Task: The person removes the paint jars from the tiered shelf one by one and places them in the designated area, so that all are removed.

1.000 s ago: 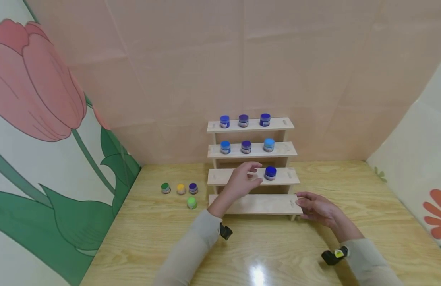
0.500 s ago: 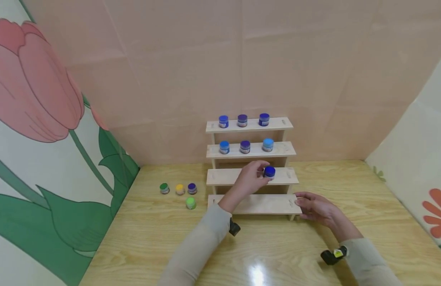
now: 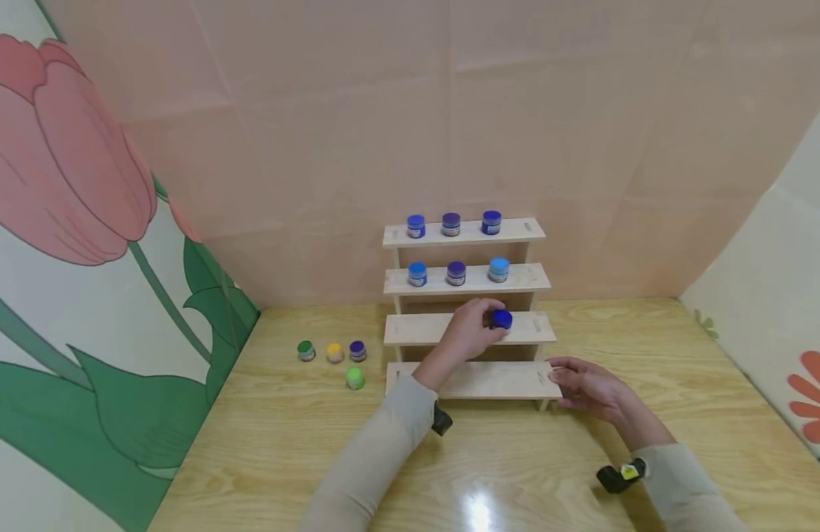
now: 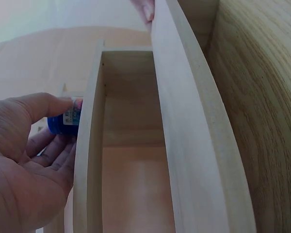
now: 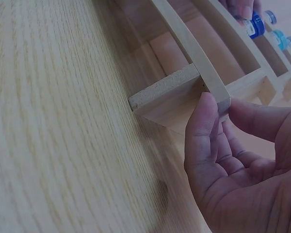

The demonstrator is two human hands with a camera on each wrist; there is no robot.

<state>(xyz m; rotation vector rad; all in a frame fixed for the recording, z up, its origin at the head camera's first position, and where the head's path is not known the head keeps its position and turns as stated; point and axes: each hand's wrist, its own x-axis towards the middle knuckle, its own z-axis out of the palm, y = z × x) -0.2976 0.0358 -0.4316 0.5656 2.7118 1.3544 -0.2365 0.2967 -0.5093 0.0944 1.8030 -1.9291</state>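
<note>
On the third step down of a wooden tiered shelf (image 3: 410, 325) stands a small dark blue paint jar (image 3: 501, 320). My left hand (image 3: 468, 329) pinches that jar between thumb and fingers; its label shows beside the thumb in the left wrist view. At the right end of the lowest step, my right hand (image 3: 592, 388) grips the board's corner, thumb on one face and fingers on the other, plain in the right wrist view. Three jars, among them a light blue jar (image 3: 499, 270), stand on the second step. Three more, including a purple jar (image 3: 451, 224), line the top step.
Left of the shelf, on the wood-grain table (image 3: 250, 443), sit a dark green jar (image 3: 306, 350), a yellow jar (image 3: 335, 352), a purple-lidded jar (image 3: 357, 351) and a light green jar (image 3: 355, 378). A pinkish backdrop (image 3: 317, 148) rises behind the shelf.
My left hand has moved right along the third step to the dark blue jar and now has hold of it. The right hand has stayed at the lowest step's corner.
</note>
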